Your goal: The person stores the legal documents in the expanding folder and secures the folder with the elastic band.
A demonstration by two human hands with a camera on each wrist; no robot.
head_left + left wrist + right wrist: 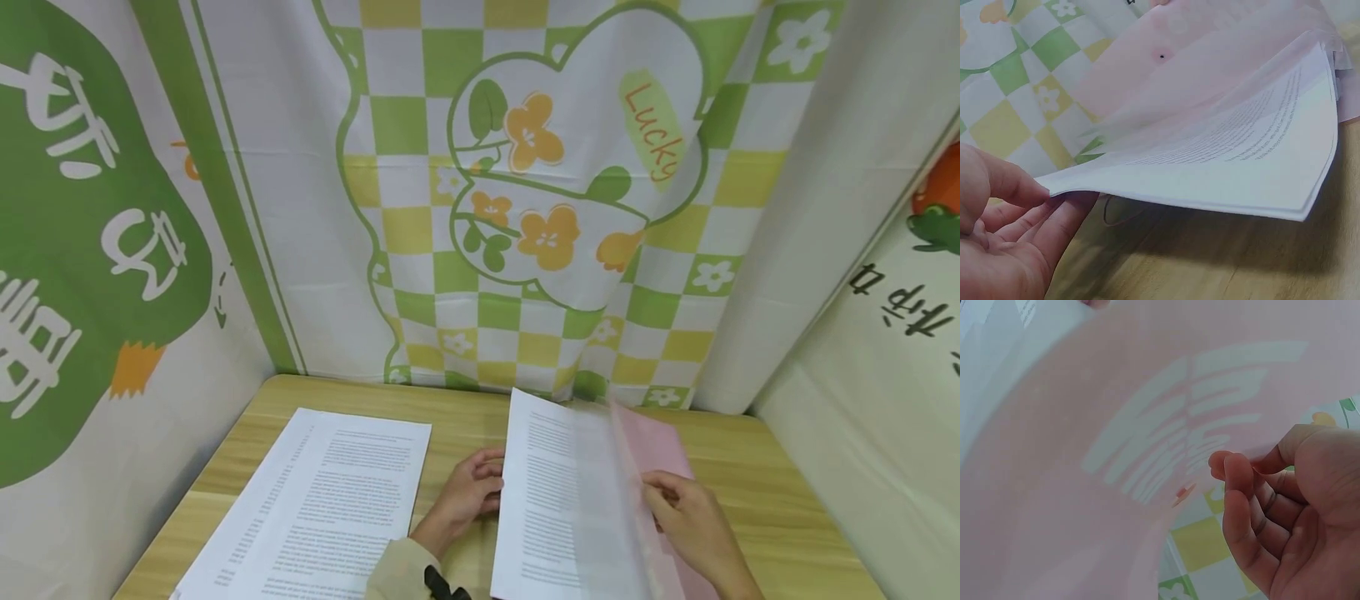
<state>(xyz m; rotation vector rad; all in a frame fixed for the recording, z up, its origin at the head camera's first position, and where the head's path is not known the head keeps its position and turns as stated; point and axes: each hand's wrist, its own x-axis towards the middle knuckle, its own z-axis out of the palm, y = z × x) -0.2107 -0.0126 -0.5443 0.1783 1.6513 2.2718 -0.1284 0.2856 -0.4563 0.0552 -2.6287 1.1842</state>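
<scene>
A thin stack of printed sheets point(536, 500) lies partly under the translucent film of a pink plastic document folder point(660, 446). My left hand point(467, 493) pinches the sheets at their left edge; in the left wrist view the thumb is above them and fingers below, and the stack point(1241, 181) bows up off the table. On the other side, my right hand point(693, 521) pinches the edge of the folder's pink sheet between thumb and index finger, raising it. White lettering shows on this pink plastic point(1147, 425) in the right wrist view. The folder's underside is hidden.
Another set of printed pages point(337, 500), slightly fanned, lies to the left on the wooden table point(465, 425). A patterned green, yellow and white curtain point(405, 225) hangs along the table's back edge, with more fabric at both sides.
</scene>
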